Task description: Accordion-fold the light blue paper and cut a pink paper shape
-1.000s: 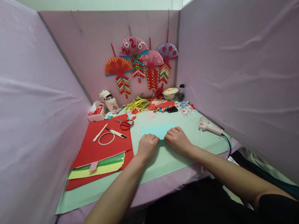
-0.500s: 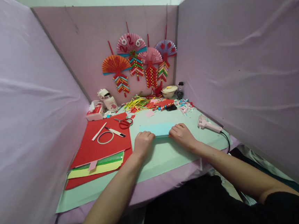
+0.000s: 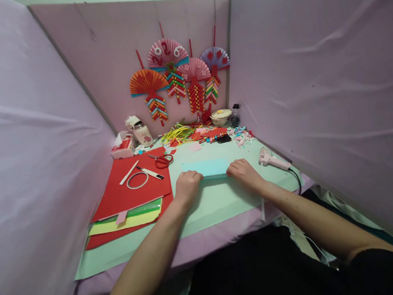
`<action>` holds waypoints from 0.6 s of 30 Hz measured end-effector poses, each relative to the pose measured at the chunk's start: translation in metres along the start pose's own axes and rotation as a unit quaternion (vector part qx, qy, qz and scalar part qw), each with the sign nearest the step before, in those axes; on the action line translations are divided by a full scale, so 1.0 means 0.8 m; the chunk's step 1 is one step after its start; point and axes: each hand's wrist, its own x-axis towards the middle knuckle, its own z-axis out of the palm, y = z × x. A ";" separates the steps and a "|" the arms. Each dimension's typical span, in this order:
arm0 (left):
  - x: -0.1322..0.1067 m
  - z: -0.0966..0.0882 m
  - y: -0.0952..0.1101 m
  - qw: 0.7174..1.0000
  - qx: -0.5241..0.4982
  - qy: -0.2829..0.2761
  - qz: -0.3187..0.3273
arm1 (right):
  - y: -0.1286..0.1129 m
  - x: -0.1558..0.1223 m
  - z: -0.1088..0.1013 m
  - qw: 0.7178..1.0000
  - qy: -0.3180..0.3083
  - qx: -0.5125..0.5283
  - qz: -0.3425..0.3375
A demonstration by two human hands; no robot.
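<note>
A light blue sheet of paper lies on the pale green table covering, with a narrow fold along its near edge. My left hand is closed on the near left corner, fingers curled over the fold. At the near right corner my right hand pinches the same edge, fingers bent. The fingertips partly hide both corners. The stretch of folded edge between my hands shows.
Red card sheets on the left carry a craft knife, a white pen, a tape roll and red-handled scissors. A glue gun lies right. Paper scraps and a lidded bowl stand behind.
My right hand has slid outward to the right along the paper's near edge, so more of the fold shows. My left hand keeps its grip. The view has shifted slightly.
</note>
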 end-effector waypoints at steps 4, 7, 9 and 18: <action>0.001 0.001 0.001 1.000 -0.006 -0.002 0.001 | 0.005 -0.003 0.000 1.000 0.008 -0.013 0.022; 0.001 0.001 0.002 1.000 -0.003 -0.003 0.000 | 0.004 -0.003 -0.001 1.000 0.008 0.001 0.020; 0.001 0.000 0.002 1.000 -0.001 -0.004 -0.001 | 0.003 -0.003 -0.001 1.000 0.006 0.007 0.019; 0.000 0.001 0.001 1.000 -0.001 -0.005 -0.008 | 0.016 -0.008 -0.002 0.998 -0.019 0.058 -0.022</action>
